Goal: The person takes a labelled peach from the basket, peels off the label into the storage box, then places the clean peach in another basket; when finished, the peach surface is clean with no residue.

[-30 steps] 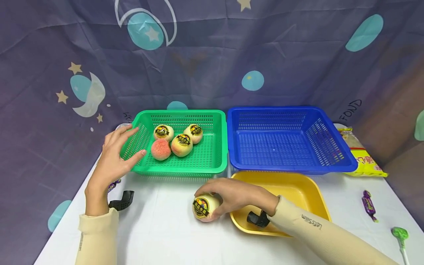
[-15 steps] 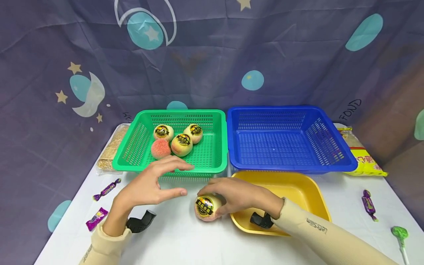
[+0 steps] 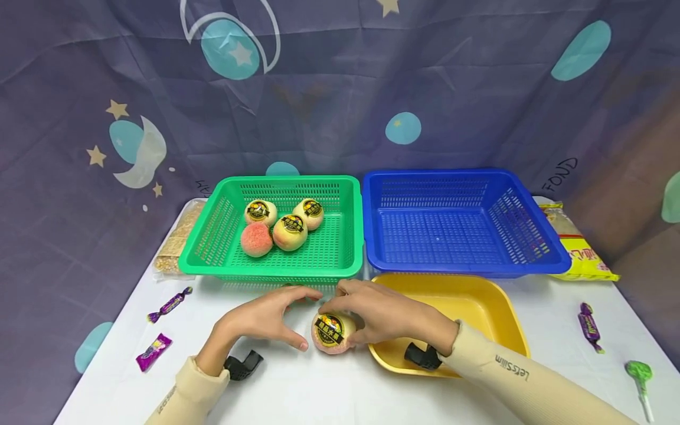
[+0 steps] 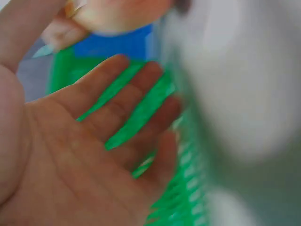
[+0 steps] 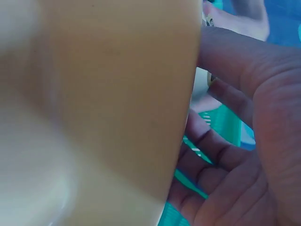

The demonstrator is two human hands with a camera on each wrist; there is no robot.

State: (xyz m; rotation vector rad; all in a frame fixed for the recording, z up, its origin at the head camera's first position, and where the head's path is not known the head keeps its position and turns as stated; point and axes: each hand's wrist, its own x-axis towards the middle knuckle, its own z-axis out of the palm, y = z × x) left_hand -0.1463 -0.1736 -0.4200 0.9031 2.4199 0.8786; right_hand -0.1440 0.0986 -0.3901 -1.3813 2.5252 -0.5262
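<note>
In the head view a pale peach [image 3: 329,332] with a black fruit sticker sits low over the white table, in front of the baskets. My right hand [image 3: 379,313] holds it from the right between thumb and fingers. On its left, my left hand [image 3: 262,316] is held with fingers and thumb spread, the tips a short gap from the peach. The left wrist view shows that open palm [image 4: 84,141], with the peach [image 4: 124,14] at the top edge. Several more peaches [image 3: 290,232] lie in the green basket [image 3: 271,270] behind, one of them fuzzy and pink.
A blue basket [image 3: 467,267] stands right of the green one. The yellow tub [image 3: 478,295] is partly under my right forearm. Wrapped candies [image 3: 154,352] lie on the left, another candy [image 3: 589,327] and a green lollipop [image 3: 639,372] on the right. Bags [image 3: 581,254] flank the baskets.
My left hand has come from the green basket's left side down and right, close to the peach. My right hand keeps its hold, shifting slightly right with the peach.
</note>
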